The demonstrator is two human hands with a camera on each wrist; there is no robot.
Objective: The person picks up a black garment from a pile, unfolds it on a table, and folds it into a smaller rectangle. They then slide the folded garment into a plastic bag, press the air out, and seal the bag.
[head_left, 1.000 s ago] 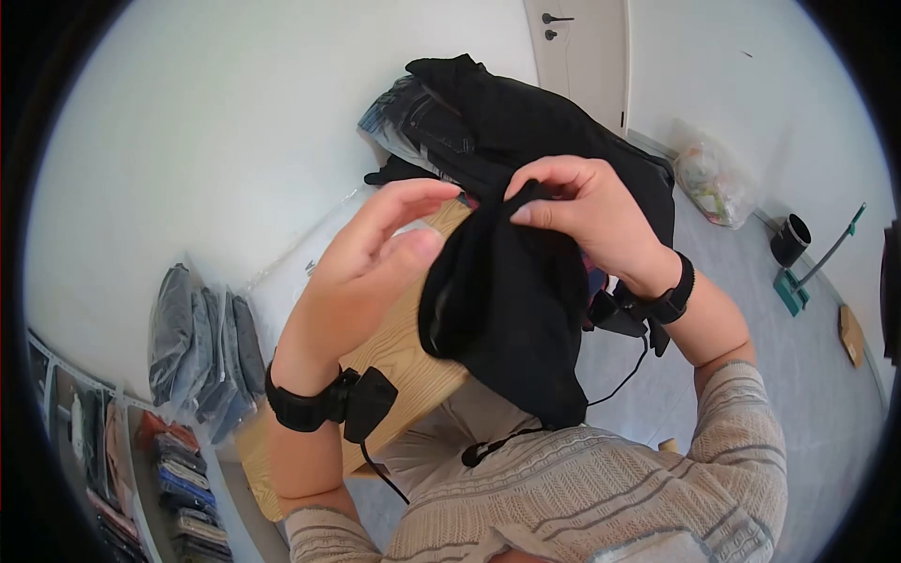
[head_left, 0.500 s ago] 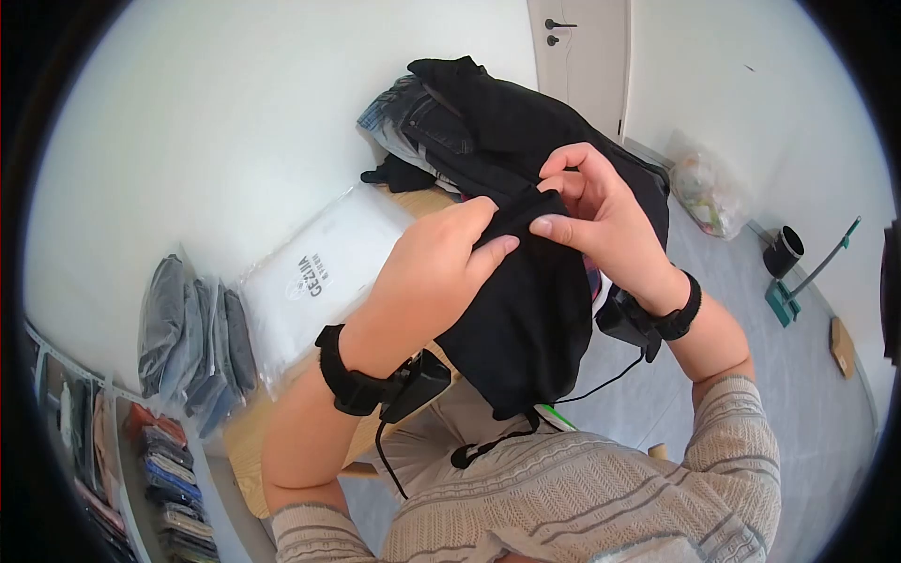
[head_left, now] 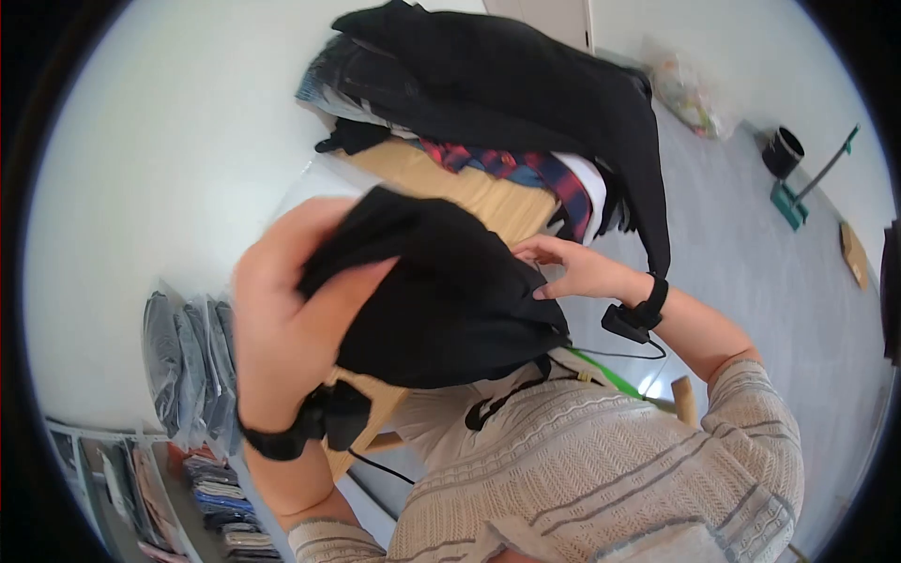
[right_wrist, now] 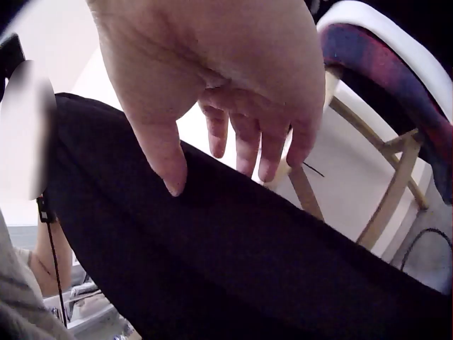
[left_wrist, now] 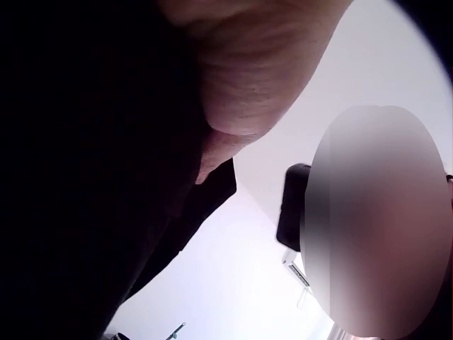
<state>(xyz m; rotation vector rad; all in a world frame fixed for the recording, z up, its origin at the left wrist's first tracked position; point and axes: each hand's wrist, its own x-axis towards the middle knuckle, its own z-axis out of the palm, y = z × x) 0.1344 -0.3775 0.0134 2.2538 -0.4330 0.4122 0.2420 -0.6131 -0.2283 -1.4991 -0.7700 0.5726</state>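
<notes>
A black garment [head_left: 441, 291] hangs bunched in front of the torso, over the near edge of the wooden table. At its left end my left hand [head_left: 291, 300] grips the cloth, thumb on the near side and fingers largely hidden behind it. Dark fabric fills much of the left wrist view beside the thumb [left_wrist: 219, 149]. My right hand [head_left: 587, 272] is at the garment's right edge with fingers loosely extended. In the right wrist view, that hand's thumb [right_wrist: 166, 159] lies in front of the black cloth and the other fingers reach beyond its upper edge, spread apart from the thumb.
A pile of clothes with a black garment [head_left: 526, 84] on top covers the far end of the wooden table [head_left: 469, 192], a plaid shirt [head_left: 488, 164] beneath. Bagged grey clothes [head_left: 178, 357] stand at left, above shelves of folded garments [head_left: 225, 497]. A dustpan [head_left: 788, 205] stands on the floor.
Both hands came down toward the body with the black garment, away from the pile. The left hand moved left, spreading the cloth; the right hand's fingers loosened from it.
</notes>
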